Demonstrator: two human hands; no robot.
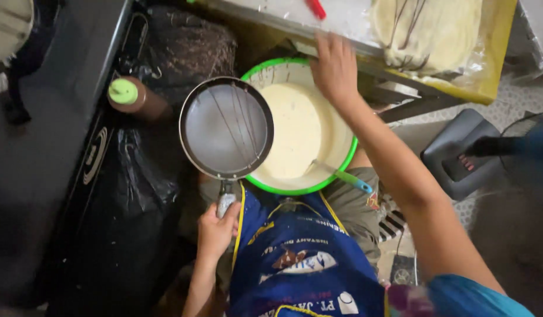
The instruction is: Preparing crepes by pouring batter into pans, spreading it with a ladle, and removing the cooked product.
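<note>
My left hand [215, 230] grips the handle of a small dark frying pan [226, 128], held level over the left rim of a green-rimmed bowl [342, 167] of pale batter. A few thin streaks cross the pan's grey inside. A ladle with a green and blue handle [345, 175] rests in the batter at the bowl's near side. My right hand [335, 69] reaches forward, fingers on the front edge of a metal table [283, 22] above the bowl, holding nothing I can see. A blue apron [301, 258] covers my lap.
A stack of thin pale crepes with dark streaks [427, 29] lies on plastic on the table. A brown bottle with a green cap [133, 97] stands left of the pan, beside a dark stove top [54, 135] and black bags. A grey object [459, 152] sits on the floor right.
</note>
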